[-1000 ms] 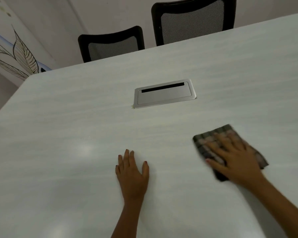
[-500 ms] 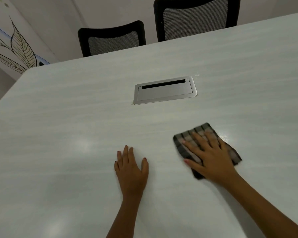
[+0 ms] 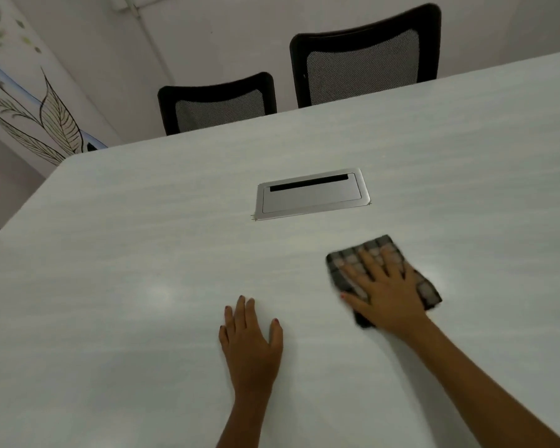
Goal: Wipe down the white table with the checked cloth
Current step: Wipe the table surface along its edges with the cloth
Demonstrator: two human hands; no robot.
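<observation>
The white table (image 3: 143,286) fills most of the head view. A folded grey and brown checked cloth (image 3: 427,291) lies on it to the right of centre. My right hand (image 3: 385,292) presses flat on top of the cloth with fingers spread, covering its middle. My left hand (image 3: 251,337) rests palm down on the bare table to the left of the cloth, fingers slightly apart, holding nothing.
A silver cable hatch (image 3: 311,197) is set flush into the table just beyond the cloth. Two black mesh chairs (image 3: 217,103) (image 3: 364,59) stand at the far edge. A wall with a leaf drawing (image 3: 55,124) is at the left.
My right hand has slid the cloth leftward across the table, closer to my left hand and to the hatch. My left hand has stayed in place.
</observation>
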